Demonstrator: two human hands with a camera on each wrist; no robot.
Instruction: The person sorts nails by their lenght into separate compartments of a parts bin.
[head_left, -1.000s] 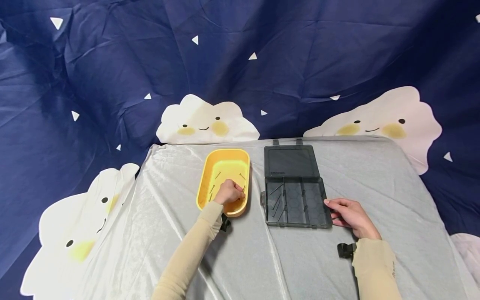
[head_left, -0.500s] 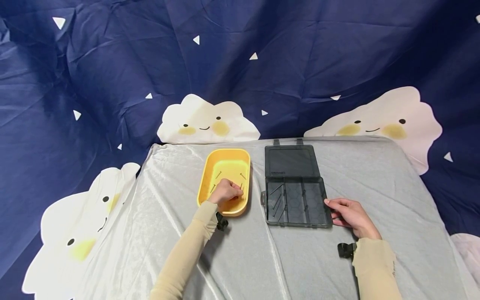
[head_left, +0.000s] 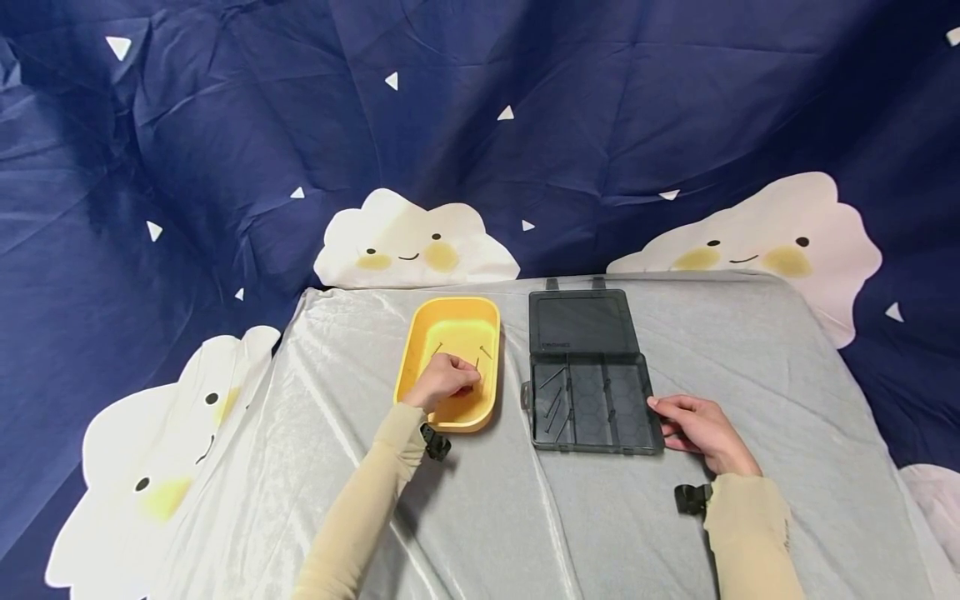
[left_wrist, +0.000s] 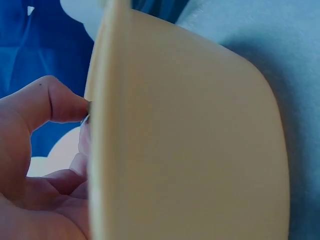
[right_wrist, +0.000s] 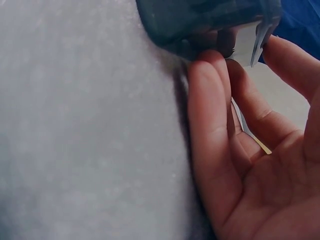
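My left hand (head_left: 444, 383) is inside the yellow tray (head_left: 459, 333), pinching a thin dark screw (head_left: 477, 364) that stands up between thumb and fingers. In the left wrist view the tray's wall (left_wrist: 190, 130) hides most of those fingertips. Other screws, one of them a loose screw (head_left: 486, 352), lie on the tray floor. My right hand (head_left: 701, 429) grips the right edge of a dark see-through compartment box (head_left: 592, 425), thumb on the rim and fingers against its side. Several screws (head_left: 553, 377) lie in the box's left compartment.
The box's lid (head_left: 581, 321) is folded back flat behind it. Both containers stand on a table with a grey cloth (head_left: 480, 517). Behind hangs a dark blue curtain (head_left: 450, 125) with clouds. A black wrist camera (head_left: 692, 499) sits on the right sleeve.
My left hand has drawn back a little to the left within the tray, bringing the pinched screw with it. The right hand and the box have stayed in place.
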